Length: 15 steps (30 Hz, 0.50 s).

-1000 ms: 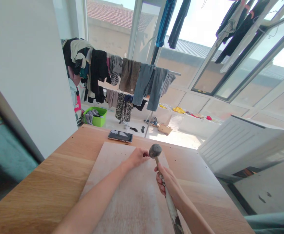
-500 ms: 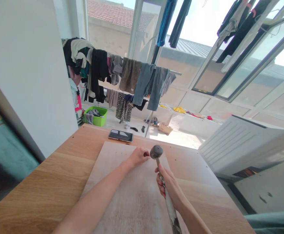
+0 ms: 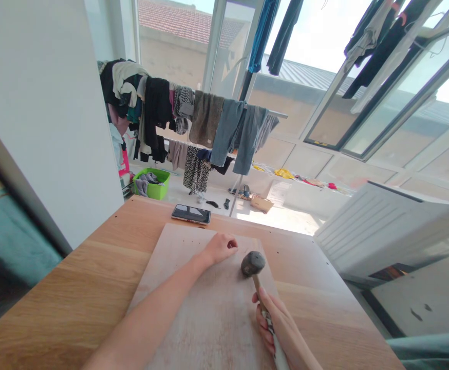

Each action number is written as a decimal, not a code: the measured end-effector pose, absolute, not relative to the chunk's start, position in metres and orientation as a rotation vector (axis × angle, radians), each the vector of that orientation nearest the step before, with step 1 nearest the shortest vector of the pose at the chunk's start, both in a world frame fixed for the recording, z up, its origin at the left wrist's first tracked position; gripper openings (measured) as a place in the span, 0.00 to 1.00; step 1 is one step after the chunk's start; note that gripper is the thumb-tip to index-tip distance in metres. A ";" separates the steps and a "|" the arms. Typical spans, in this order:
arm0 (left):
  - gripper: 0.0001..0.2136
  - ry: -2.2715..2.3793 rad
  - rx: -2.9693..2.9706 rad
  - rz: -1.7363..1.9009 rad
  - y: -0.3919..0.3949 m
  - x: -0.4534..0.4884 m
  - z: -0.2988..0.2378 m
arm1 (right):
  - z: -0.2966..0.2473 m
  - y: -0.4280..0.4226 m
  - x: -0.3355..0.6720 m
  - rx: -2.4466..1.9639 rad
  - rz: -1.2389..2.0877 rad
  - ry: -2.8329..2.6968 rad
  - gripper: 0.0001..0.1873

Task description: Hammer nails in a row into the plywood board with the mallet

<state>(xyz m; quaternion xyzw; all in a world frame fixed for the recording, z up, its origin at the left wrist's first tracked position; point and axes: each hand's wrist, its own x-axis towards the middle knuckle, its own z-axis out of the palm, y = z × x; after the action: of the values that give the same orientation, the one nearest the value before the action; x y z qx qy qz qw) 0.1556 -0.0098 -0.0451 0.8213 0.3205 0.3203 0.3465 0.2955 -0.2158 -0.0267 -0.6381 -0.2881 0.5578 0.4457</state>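
Note:
My right hand (image 3: 274,317) is wrapped round the handle of a mallet with a dark, rounded head (image 3: 253,263). The head sits low over the right part of a pale, worn wooden board (image 3: 212,313); whether it touches the board I cannot tell. Just left of the mallet head, my left hand (image 3: 220,248) rests on the board with its fingers curled into a pinch. Whatever lies between those fingertips is too small or hidden to make out. A few tiny dark marks show on the board beyond my left wrist.
The board lies on a wooden table (image 3: 105,272). A phone (image 3: 191,214) lies by the table's far edge. Beyond stand a drying rack with clothes (image 3: 207,121) and a green basket (image 3: 158,190). A white wall or panel (image 3: 51,123) rises at the left, a white ridged unit (image 3: 386,226) at the right.
The mallet and my right hand have come down and nearer to me, slightly rightward, so the head is lower over the board. My left hand has stayed nearly in place.

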 end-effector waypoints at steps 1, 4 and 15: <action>0.03 0.834 2.136 0.830 -0.010 0.155 -0.045 | -0.030 -0.216 0.296 -1.577 1.392 -0.708 0.39; 0.03 0.838 2.149 0.829 -0.012 0.154 -0.044 | -0.035 -0.216 0.294 -1.571 1.366 -0.707 0.39; 0.04 0.857 2.163 0.825 -0.014 0.155 -0.043 | -0.039 -0.222 0.288 -1.602 1.228 -0.736 0.38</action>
<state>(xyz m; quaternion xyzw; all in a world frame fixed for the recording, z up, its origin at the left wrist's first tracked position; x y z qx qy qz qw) 0.1548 -0.0140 -0.0433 0.8270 0.3277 0.3156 0.3304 0.2879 -0.2221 -0.0389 -0.6555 -0.3013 0.5025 0.4764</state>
